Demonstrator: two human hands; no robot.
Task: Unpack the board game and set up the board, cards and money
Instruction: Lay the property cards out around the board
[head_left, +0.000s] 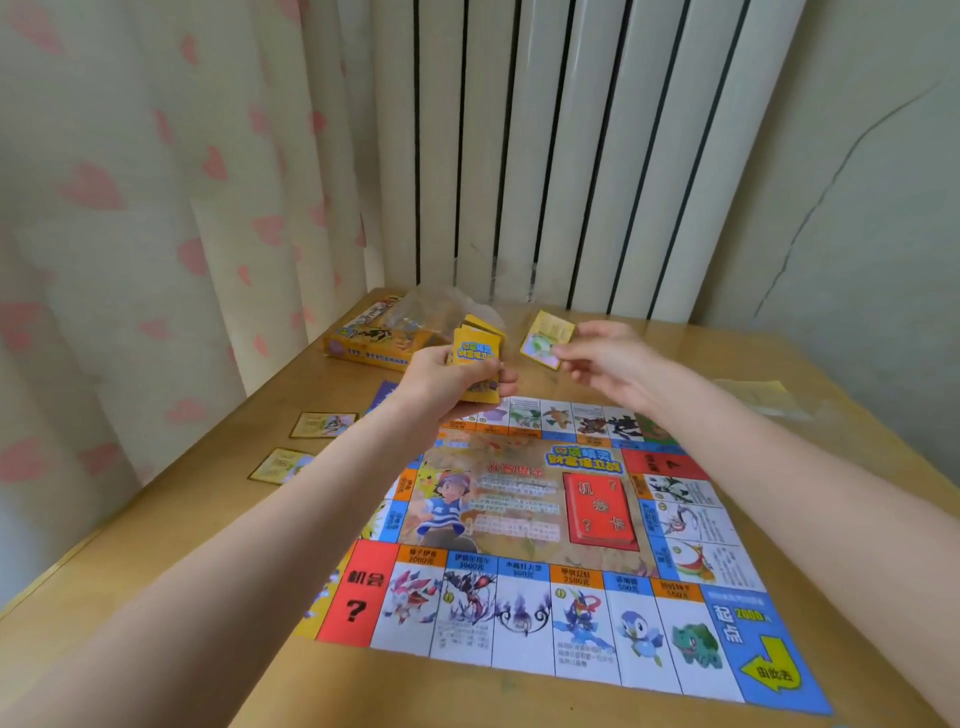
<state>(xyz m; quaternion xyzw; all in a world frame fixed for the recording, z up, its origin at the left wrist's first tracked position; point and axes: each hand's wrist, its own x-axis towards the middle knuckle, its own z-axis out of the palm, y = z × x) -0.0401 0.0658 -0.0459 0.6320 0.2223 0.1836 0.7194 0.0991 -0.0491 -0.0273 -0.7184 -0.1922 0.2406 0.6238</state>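
Note:
The paper game board lies unfolded and flat on the wooden table. Above its far edge my left hand grips a stack of yellow-backed cards. To the right, my right hand pinches a single yellow card by its edge, held up in the air, face towards me. Two cards lie face up on the table left of the board. The yellow game box sits at the back left, with a crumpled clear plastic bag on it.
A curtain with pink hearts hangs along the table's left side. A white ribbed radiator stands behind the table. A pale yellow paper lies at the right edge. Bare wood shows left of and in front of the board.

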